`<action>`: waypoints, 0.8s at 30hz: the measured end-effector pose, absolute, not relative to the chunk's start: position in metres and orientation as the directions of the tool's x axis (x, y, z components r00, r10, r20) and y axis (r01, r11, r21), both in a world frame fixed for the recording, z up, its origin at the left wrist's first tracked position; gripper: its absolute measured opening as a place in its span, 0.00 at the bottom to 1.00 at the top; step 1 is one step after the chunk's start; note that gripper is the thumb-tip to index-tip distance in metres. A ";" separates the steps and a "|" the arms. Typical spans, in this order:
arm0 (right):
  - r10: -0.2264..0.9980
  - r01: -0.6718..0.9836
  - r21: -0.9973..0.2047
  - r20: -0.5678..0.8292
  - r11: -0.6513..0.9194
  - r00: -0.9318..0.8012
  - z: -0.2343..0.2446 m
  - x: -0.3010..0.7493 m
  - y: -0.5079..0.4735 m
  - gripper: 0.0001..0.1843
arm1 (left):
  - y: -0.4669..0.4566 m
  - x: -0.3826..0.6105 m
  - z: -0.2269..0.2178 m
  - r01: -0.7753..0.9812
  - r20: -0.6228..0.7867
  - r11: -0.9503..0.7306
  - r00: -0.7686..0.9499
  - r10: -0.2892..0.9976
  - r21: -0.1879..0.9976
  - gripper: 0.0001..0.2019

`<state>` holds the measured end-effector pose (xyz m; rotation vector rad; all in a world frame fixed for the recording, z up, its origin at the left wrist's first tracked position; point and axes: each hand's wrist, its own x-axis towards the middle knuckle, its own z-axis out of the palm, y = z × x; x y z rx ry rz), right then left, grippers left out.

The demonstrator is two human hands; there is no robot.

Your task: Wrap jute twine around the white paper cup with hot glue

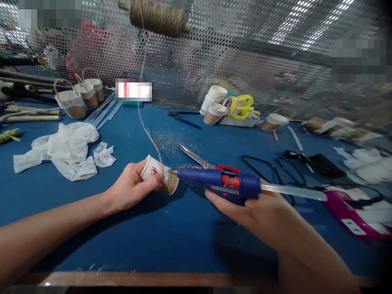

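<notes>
My left hand (136,183) grips a white paper cup (150,168) tilted on its side, its lower part wrapped in brown twine. The thumb presses on the cup's printed side. From the cup the twine (143,122) runs up to a large spool (156,18). In my right hand (254,216) is a blue hot glue gun (202,177), with a clear glue stick (294,191) sticking out of its back. The nozzle meets the cup at the twine, or nearly so; exact contact is hard to tell. Behind the gun lie scissors (196,156) with red handles.
White lace (70,147) lies left, near several finished twine-wrapped cups with handles (72,104). Blue-handled pliers (185,118), stacked paper cups (216,96) and a yellow coil (241,107) stand at the back. A black cord (263,161) and a magenta object (343,212) are right.
</notes>
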<state>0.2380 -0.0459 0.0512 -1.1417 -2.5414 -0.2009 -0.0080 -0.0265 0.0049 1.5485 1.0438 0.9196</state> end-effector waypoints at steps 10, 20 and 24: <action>0.812 0.756 -0.307 0.300 0.578 -0.500 0.064 0.219 -0.049 0.17 | -0.025 -0.008 0.005 0.135 0.003 -0.047 0.311 0.951 0.990 0.12; 0.862 0.762 -0.403 0.197 0.506 -0.468 0.065 0.214 -0.052 0.11 | -0.024 -0.007 0.008 0.117 -0.031 -0.006 0.314 0.949 0.993 0.11; 0.854 0.753 -0.407 0.192 0.517 -0.483 0.066 0.214 -0.052 0.12 | -0.025 -0.008 0.008 0.166 -0.009 -0.045 0.313 0.950 0.985 0.12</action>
